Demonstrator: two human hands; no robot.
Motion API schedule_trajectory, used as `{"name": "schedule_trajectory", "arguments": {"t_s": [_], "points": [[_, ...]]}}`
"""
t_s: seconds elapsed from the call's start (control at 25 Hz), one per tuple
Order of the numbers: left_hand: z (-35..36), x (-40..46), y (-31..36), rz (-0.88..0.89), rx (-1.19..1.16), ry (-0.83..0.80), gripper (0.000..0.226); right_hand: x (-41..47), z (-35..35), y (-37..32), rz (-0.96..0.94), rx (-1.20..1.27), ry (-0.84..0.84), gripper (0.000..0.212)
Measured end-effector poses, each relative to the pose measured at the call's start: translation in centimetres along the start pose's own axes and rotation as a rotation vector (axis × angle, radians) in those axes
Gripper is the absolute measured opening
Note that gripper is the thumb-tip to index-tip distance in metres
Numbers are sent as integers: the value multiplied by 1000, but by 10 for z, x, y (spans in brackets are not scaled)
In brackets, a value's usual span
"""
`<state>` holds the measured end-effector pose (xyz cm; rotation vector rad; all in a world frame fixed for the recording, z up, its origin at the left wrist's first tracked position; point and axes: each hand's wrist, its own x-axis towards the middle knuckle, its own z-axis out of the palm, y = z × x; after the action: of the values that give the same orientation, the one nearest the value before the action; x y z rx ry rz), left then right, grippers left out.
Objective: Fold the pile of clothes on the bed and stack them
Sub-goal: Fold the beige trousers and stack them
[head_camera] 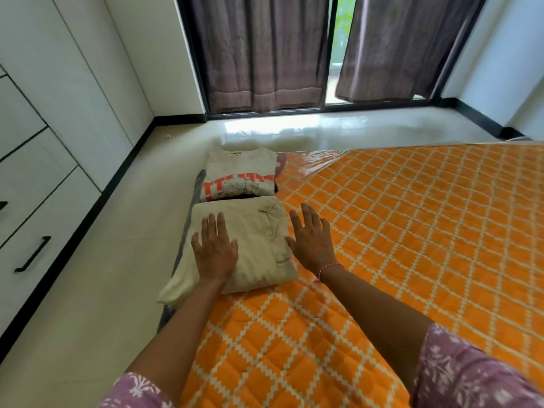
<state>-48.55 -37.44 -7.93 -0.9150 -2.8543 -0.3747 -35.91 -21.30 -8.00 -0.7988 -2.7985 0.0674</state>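
While the left hand (214,251) lies flat, fingers spread wide, on the near folded garment (253,245), the right hand (311,240) is likewise open, with fingers extended, just beside that garment's right edge, its thumb at or near the cloth; whether the palm touches the bed (397,231) or hovers above it cannot be told. Neither hand grips anything. The near folded garment is pale beige, roughly rectangular, and rests at the left edge of the bed, with one loose portion trailing from its near-left corner over the side. Directly beyond it, touching or nearly touching its far edge, sits a second folded garment, a cream T-shirt with an orange-red print (240,175), which lies on top of darker cloth (278,175) visible along its right margin. The bed carries an orange quilted cover with a white lattice pattern, and a glossy transparent sheet shows at its far-left corner. A thin thread bracelet (329,267) circles the right wrist, and purple patterned sleeves (471,372) appear at the lower corners. To the left stand white cabinets with black handles (32,254); beyond the pale floor (103,275), dark curtains (259,54) hang over a window.
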Motion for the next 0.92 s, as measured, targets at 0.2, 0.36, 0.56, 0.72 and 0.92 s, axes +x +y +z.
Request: {"name": "schedule_trajectory", "arguments": {"t_s": [0.2,0.36,0.56,0.72,0.92], "points": [[-2,-27,99,160,-98,50,66,-45,-51,82,96,-121,53,62],[2,-50,208,317,-211,70,68,-98,-95,180,208,-251,131,61],[5,-99,372,483,-297,-34,64,-188,-142,320,468,-383,96,62],[20,-144,472,668,-248,-78,63,-251,-167,400,605,-464,62,56],[41,-178,572,948,-205,-220,62,-299,-179,496,721,-400,-153,72]]}}
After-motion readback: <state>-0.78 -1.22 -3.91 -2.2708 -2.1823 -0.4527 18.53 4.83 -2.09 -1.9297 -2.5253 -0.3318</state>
